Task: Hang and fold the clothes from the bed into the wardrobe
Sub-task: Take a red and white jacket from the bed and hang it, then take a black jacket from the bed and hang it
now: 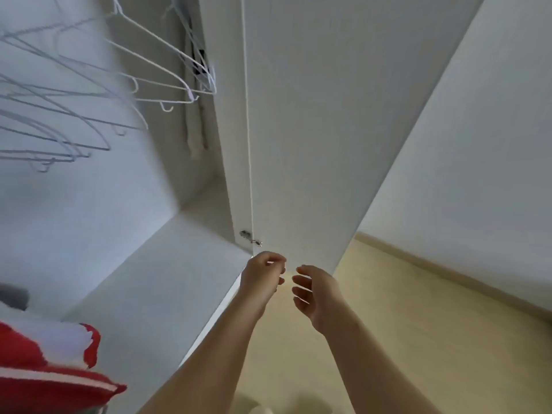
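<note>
Wardrobe door (298,144) open, left hand (263,276) fingers curled, empty, near its lower edge, right hand (316,294) fingers relaxed, empty.

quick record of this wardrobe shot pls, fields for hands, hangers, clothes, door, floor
left hand: fingers curled, nothing seen in it, just below the door's bottom corner
right hand: fingers loosely spread, holding nothing, beside the left hand
white wire hangers: all bare, upper left inside the wardrobe, partly blurred
red and white folded fabric: lower left, on the white wardrobe shelf
white wardrobe door: swung open, small metal hinge near its bottom
beige floor: right of the wardrobe, under the hands
</note>
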Tool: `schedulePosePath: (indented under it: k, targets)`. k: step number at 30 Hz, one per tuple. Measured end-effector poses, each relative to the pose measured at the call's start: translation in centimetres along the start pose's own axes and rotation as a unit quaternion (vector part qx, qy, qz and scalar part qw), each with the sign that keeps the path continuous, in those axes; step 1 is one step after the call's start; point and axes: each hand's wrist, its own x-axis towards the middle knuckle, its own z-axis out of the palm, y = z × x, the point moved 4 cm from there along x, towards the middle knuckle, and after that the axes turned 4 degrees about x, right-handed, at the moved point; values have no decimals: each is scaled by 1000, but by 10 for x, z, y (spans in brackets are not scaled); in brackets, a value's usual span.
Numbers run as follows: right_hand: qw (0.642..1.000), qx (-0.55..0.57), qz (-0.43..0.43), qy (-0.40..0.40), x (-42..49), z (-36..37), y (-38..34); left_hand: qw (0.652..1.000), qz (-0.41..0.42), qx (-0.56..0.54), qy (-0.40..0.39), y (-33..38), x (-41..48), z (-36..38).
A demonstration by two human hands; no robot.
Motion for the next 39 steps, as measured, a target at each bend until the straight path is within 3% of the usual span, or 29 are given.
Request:
schedulePosePath:
  k: [8, 22, 31, 39]
  targets:
    - [984, 148, -33, 96, -36, -169, 6, 988, 45, 73, -127, 7, -61, 153]
    - [879, 366, -88, 292, -195, -580, 85, 904, 78, 189, -376, -29, -328, 519]
    - [803, 473, -82, 353, -240, -697, 138, 837, 91, 252, -476, -55, -428, 637]
    - [762, 520, -97, 375, -237, -786, 125, 801, 108, 282, -517, -49, -452, 735]
